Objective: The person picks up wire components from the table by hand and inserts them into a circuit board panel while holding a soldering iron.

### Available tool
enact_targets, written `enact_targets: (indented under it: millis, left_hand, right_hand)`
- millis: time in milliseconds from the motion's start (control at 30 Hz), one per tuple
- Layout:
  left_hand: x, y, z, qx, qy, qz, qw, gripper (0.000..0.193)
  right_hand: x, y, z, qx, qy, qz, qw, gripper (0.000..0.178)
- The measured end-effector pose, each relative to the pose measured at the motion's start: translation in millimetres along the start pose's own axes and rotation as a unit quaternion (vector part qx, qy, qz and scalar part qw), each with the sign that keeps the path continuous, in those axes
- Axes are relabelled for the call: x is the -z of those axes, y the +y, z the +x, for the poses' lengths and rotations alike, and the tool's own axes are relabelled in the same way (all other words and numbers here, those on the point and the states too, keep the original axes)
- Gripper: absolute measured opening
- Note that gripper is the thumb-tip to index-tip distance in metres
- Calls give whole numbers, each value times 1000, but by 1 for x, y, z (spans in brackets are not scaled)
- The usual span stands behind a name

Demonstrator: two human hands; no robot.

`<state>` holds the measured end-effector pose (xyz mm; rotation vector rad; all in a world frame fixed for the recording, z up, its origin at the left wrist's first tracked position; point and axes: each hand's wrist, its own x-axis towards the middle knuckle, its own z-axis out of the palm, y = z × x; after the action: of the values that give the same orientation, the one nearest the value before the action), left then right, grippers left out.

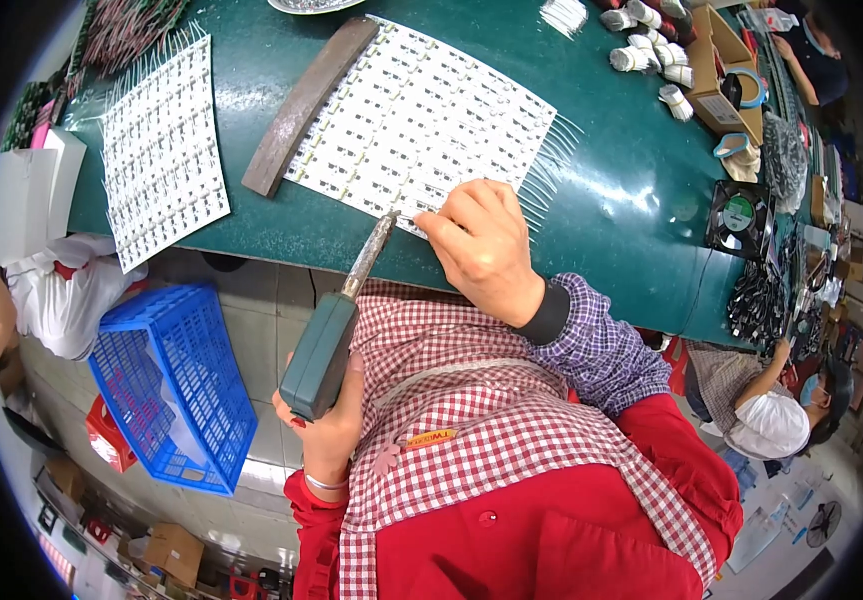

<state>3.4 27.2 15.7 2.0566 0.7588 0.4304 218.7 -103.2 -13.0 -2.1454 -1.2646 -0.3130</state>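
My left hand (333,410) is wrapped round the dark green handle of a soldering iron (319,350). The iron's metal tip meets the near edge of a white circuit board panel (431,110) covered with rows of small dark parts. Close to the tip, my right hand (481,240) pinches with thumb and fingers over the panel's near edge; what it holds, if anything, is too small to make out. Thin white wires (551,175) stick out along the panel's right side. A brown bar (309,105) lies along its left edge.
Another wired panel (166,150) lies left on the green table (631,240). Wire bundles (651,50), a cardboard box (721,75) and a black fan (739,217) are at the right. A blue crate (201,380) stands below. Co-workers (766,415) sit nearby.
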Motion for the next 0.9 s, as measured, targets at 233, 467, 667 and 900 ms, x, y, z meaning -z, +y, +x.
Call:
enact_targets:
  millis: [233, 467, 667, 900]
  left_hand:
    - [3, 7, 4, 44, -31, -28, 998, 21]
    - [1, 11, 4, 32, 9, -56, 998, 21]
    - [4, 11, 1, 66, 10, -77, 995, 21]
    - [5, 1, -4, 7, 7, -15, 1000, 25]
  right_hand:
    - [0, 0, 0, 1, -3, -3, 1000, 14]
    - [1, -1, 0, -2, -7, -3, 1000, 14]
    - [1, -1, 0, -11, -15, 3, 1000, 14]
    - [4, -6, 1, -14, 3, 25, 1000, 14]
